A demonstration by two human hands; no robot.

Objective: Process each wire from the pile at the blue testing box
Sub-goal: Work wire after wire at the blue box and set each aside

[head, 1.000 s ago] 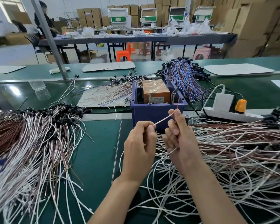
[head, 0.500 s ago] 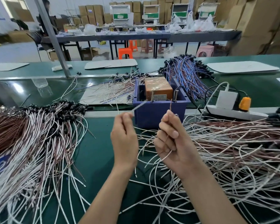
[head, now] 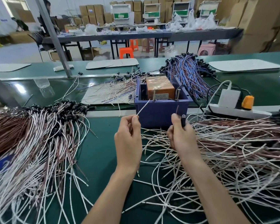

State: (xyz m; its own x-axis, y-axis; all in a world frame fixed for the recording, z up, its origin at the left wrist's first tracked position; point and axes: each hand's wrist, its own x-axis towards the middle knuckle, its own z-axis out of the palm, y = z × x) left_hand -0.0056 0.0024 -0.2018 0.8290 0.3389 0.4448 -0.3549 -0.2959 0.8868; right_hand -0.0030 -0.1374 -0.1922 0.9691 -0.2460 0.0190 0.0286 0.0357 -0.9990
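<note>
One wire (head: 177,109) in work: my left hand (head: 128,139) pinches its white lead (head: 143,107), my right hand (head: 181,136) grips brown lead and black plug (head: 183,121), just short of the blue testing box (head: 162,115). Right pile (head: 233,151): large, seemingly unprocessed. Left heap (head: 31,135): probably done.

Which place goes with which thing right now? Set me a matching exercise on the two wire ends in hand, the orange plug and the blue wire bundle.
Things:
1. white wire end
2. dark red wire end
3. orange plug
4. blue wire bundle

Places:
A. on the white power strip
B. pinched by the left hand
C. behind the blue box
D. held by the right hand

Pairs: 1-B, 2-D, 3-A, 4-C
</note>
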